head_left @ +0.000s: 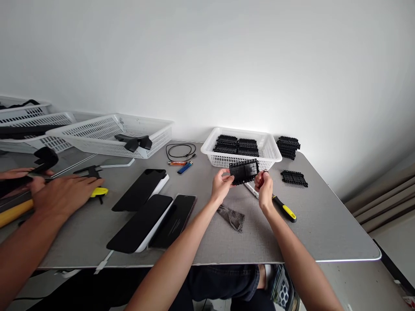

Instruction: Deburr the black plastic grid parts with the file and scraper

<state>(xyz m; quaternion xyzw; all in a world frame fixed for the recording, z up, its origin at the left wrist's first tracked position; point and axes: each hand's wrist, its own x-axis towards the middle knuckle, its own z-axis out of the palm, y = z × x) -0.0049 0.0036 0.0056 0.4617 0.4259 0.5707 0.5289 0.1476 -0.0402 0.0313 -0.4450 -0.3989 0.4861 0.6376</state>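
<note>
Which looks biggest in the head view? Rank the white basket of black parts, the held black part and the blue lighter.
1. White basket of black parts
2. Held black part, between both hands
3. Blue lighter

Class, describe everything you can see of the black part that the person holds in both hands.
The black part is a flat, rectangular piece, seemingly moulded plastic, with ribbed edges and a seam down its middle. It is held off the table, tilted slightly, just before the white basket. The left hand grips its left end, the right hand its right end. Finer detail is too small to tell.
</note>
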